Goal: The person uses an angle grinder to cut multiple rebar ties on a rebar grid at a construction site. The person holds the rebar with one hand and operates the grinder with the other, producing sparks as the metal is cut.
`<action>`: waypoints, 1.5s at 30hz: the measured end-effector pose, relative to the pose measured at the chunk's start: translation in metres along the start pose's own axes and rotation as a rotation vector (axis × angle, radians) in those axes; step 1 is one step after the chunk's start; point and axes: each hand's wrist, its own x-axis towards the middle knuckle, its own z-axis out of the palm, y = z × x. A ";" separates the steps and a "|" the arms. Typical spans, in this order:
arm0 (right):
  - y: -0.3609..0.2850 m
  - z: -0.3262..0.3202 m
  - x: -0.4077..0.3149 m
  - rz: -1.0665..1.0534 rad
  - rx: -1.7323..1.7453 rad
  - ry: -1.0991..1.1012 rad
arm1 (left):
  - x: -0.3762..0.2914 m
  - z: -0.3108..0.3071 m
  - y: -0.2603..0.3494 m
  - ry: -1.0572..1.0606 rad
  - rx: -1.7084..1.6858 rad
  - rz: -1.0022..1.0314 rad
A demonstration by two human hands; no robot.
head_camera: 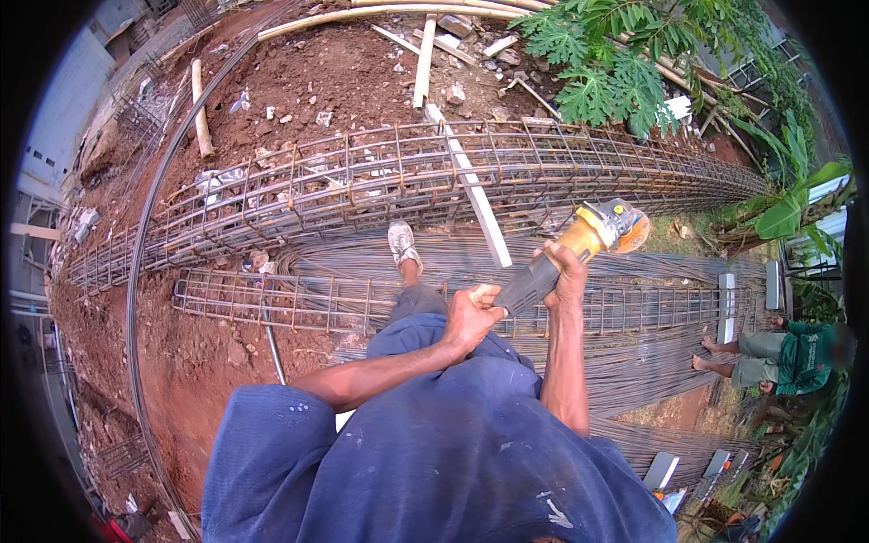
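My right hand point(567, 275) is wrapped around the body of a yellow and dark grey angle grinder point(533, 282). The grinder's metal head and orange disc point(636, 233) point up and right, away from me. At the tool's rear end, the fingers of my left hand point(472, 313) are closed on its tail; what they pinch there is partly hidden. Beneath the grinder lie bundles of long steel rebar point(652, 366) and a narrow rebar cage point(624, 309). A pale, square-edged bar point(475, 193) lies across a larger rebar cage point(339, 173) ahead.
One shoe point(404, 246) of mine stands among the rods. A person in green point(804, 360) sits at the right by the rods' ends. Bent rods point(139, 271) arc along the left over red soil point(197, 380). Bamboo poles point(424, 61), rubble and leafy plants point(611, 75) lie beyond.
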 end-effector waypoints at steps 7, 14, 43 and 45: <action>0.005 -0.011 0.002 0.009 -0.028 0.100 | 0.001 0.000 0.014 -0.065 -0.049 -0.135; 0.002 -0.006 -0.001 0.012 -0.082 0.140 | 0.000 0.008 0.018 0.028 -0.057 -0.296; 0.021 -0.041 -0.003 0.187 0.087 -0.072 | 0.035 0.015 0.013 -0.635 0.079 -0.312; 0.023 -0.043 -0.005 0.185 0.150 -0.120 | 0.041 0.013 0.009 -0.714 -0.015 -0.389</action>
